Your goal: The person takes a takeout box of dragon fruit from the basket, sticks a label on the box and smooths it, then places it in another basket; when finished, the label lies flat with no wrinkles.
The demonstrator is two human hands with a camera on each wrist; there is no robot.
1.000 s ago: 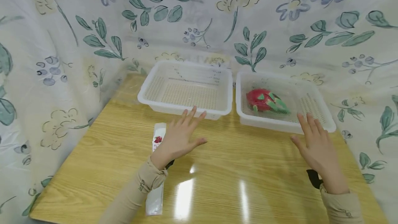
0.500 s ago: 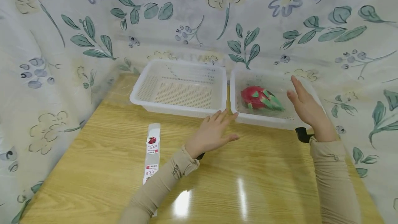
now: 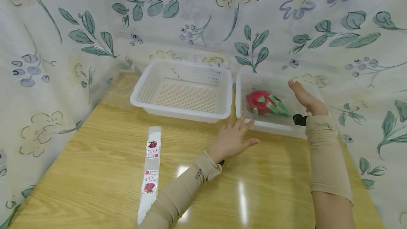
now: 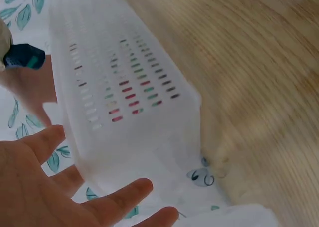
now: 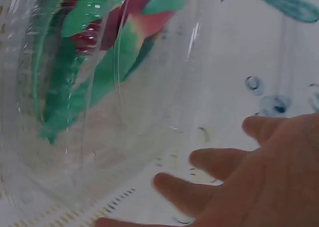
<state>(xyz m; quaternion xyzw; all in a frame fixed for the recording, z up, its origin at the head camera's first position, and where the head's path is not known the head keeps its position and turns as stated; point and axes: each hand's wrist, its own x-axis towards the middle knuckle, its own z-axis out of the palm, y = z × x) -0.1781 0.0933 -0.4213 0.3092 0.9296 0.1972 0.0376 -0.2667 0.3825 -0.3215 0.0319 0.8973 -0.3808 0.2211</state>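
Note:
A red and green dragon fruit [image 3: 265,102] lies in a clear plastic shell inside the right white basket [image 3: 273,128]. My right hand [image 3: 304,96] reaches into that basket with straight fingers, just right of the shell and holding nothing. In the right wrist view the fruit [image 5: 89,48] shows through the clear shell, with my fingers [image 5: 214,177] close beside it. My left hand [image 3: 233,136] is spread flat over the table at the basket's front left corner. The left wrist view shows the basket wall [image 4: 124,87] just beyond my fingers [image 4: 114,204].
An empty white perforated basket [image 3: 178,114] stands left of the first one. A long clear packet with fruit labels [image 3: 149,167] lies on the wooden table [image 3: 95,158] at the left. Flowered cloth [image 3: 190,17] walls in the back and both sides.
Both hands moved forward and to the right. The left went from the empty basket to the right basket's front corner. The right reached over the rim, in beside the fruit.

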